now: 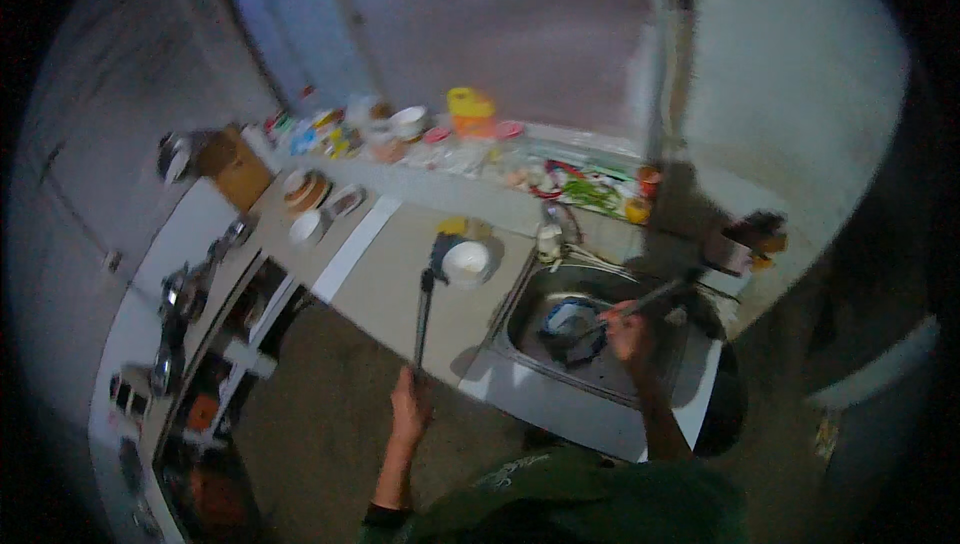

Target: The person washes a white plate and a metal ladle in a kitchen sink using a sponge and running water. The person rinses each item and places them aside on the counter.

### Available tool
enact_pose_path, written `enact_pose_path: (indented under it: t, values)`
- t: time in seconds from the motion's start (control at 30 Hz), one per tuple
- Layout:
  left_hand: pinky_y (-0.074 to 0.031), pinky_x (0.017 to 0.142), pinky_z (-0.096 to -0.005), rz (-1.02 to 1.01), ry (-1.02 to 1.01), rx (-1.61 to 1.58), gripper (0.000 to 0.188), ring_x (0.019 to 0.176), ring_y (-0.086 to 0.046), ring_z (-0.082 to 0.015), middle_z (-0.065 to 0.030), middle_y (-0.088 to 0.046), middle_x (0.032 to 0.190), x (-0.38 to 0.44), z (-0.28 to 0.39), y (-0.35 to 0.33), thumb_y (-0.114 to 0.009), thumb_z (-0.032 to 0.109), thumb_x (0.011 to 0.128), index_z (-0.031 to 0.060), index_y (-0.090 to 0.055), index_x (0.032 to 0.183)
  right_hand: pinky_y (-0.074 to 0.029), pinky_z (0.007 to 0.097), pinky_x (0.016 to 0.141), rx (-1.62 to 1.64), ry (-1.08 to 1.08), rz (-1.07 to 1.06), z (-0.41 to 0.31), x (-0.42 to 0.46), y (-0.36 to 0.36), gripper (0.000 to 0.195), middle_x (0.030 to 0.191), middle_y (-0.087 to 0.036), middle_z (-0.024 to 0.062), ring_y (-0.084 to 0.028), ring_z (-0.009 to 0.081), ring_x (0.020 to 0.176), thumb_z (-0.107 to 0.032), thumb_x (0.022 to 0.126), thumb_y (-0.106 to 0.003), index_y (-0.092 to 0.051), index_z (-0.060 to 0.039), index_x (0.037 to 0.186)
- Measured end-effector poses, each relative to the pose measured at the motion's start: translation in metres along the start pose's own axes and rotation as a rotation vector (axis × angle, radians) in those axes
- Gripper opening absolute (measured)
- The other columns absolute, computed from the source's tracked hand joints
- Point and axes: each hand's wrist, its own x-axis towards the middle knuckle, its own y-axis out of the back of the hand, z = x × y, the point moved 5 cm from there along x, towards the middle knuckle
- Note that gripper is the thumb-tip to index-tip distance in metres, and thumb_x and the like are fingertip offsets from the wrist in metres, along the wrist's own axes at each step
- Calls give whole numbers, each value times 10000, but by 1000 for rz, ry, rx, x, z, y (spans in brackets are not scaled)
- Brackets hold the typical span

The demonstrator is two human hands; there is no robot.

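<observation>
My left hand (pixel 410 403) grips a long, dark-handled utensil (pixel 423 319) in front of the counter. Its far end reaches up to the left side of a white bowl (pixel 466 262) on the countertop; blur hides the exact shape. A yellow item (pixel 452 226) lies just behind that bowl. Over the stainless steel sink (pixel 504 334), my right hand (pixel 624 330) is closed around a second long utensil (pixel 664 292), which slants up to the right. Below its lower end sits a blue-and-white bowl (pixel 574 311) in the sink. Whether the utensil touches it is unclear.
A faucet (pixel 551 232) stands behind the sink. Along the window ledge are a yellow-orange jug (pixel 471 112), another white bowl (pixel 409 122) and green vegetables (pixel 592 195). More bowls (pixel 306 193) sit at the counter corner, by a cardboard box (pixel 234 169). Open shelves (pixel 251 360) lie left.
</observation>
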Motion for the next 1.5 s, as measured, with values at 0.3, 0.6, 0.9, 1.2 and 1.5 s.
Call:
enact_pose_path:
  t: [0.3,0.6,0.9,1.2,1.5]
  values:
    - [-426,617,-569,531,518,463,211,751,-588,-502,-264,-618,805,-179,-95,158,-586,217,975,52,-455,966,-506,334,747,-334,118,143,15,38,72,204,989,-682,118,-627,176,823,-191,1003,-596,-568,-8,1091]
    - [-466,643,-567,970,996,487,184,779,-623,-490,-224,-670,805,-449,-141,258,-626,227,954,69,-531,951,-492,352,858,-214,335,-604,-21,-32,-240,238,1012,-663,145,-628,219,936,-206,1037,-549,-564,20,1110]
    - [-507,620,-374,1687,888,377,106,678,-634,-213,-118,-641,779,-649,-112,383,-575,111,984,23,-521,962,-478,348,874,-55,503,-1043,-105,-233,-650,242,936,-616,94,-592,214,904,-216,1077,-477,-542,16,1093]
    - [-500,766,-327,2126,425,599,108,806,-604,-167,-89,-638,872,-771,-29,470,-469,143,1064,54,-515,1023,-485,394,855,-74,607,-1280,-121,-383,-933,231,956,-625,138,-601,279,913,-207,1059,-487,-525,8,1133]
    - [-568,773,-493,1105,2364,-45,359,903,-677,-422,-270,-680,1017,-883,-252,240,-722,166,825,-44,-656,1109,-494,440,833,-873,790,-1971,136,-630,-941,237,978,-638,188,-613,348,930,-198,1040,-499,-507,1,1168]
